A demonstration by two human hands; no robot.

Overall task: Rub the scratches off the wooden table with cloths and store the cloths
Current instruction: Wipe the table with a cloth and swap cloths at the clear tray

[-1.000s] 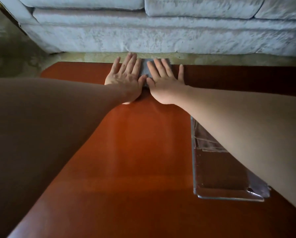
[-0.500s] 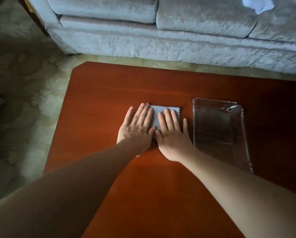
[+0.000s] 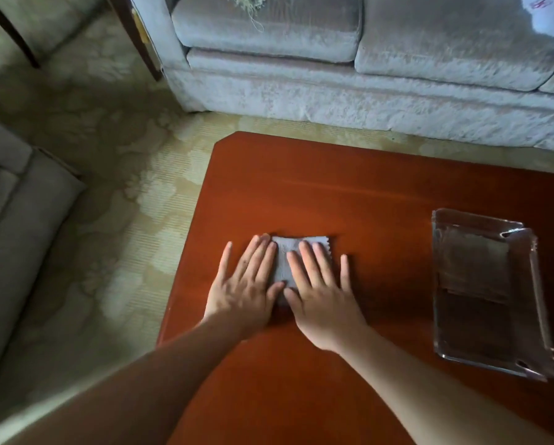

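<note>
Cloth: small grey square with a zigzag edge, flat on the tabletop toward its left side, pinned under both hands.
Left hand: palm down, fingers straight and slightly spread over the cloth's left part; it grips nothing.
Right hand: likewise flat and unclenched, fingers across the cloth's right part, thumb nearly meeting the left thumb.
Why held so: two flat palms spread pressure evenly through the cloth, which suits rubbing a polished surface (a pinch would bunch it up).
Pouch: clear plastic, lying well apart to the right, probably kept within reach for storing.
Folded brownish cloth: appears to sit inside the pouch.
Scratches: none I can make out in this light.
Stage: looks like rubbing; the grey cloth lies outside the pouch, so stowing it remains.
</note>
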